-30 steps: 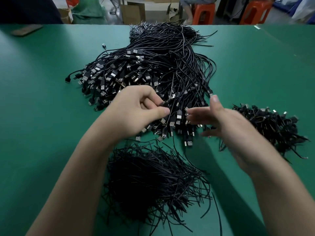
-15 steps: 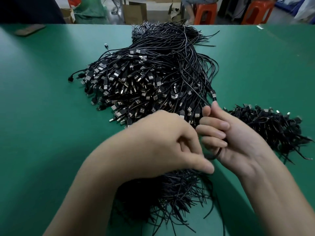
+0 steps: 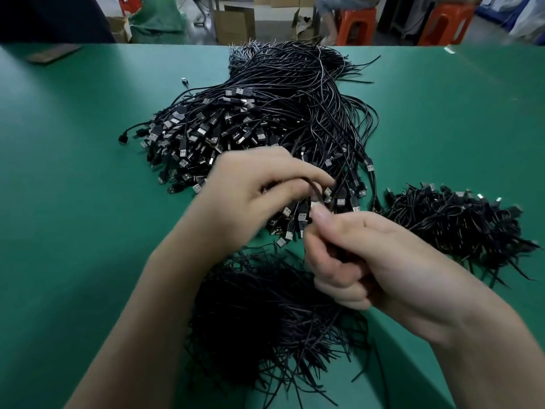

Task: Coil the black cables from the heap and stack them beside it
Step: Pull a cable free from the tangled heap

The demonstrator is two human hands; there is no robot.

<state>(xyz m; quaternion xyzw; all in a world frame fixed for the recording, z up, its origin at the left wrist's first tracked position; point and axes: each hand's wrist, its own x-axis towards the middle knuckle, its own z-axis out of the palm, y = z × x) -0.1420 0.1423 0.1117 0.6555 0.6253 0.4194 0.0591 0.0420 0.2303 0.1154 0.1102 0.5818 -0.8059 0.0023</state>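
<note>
Sprawling across the middle of the green table (image 3: 73, 202) is the heap of black cables (image 3: 265, 119), their silver-tipped plugs fanned toward the person; to its right, just apart from it, lies the stack of coiled cables (image 3: 460, 228); nearest the person sits a bristling pile of thin black ties (image 3: 265, 314), partly hidden under both forearms; one loose plug (image 3: 185, 81) lies alone beyond the heap's left edge, and a flat brown object (image 3: 54, 54) rests at the far left corner; past the table stand orange stools (image 3: 356, 22) and cardboard boxes (image 3: 234, 25). Both hands hover over the heap's near edge and cover part of it; the left hand (image 3: 253, 196) is palm-down with fingers curled, pinching one cable (image 3: 314, 190) that arcs down to the right hand (image 3: 383, 267); that hand's fingers are curled round dark cable in the palm, thumb tip pressed by a plug; motion blur hides finer detail.
</note>
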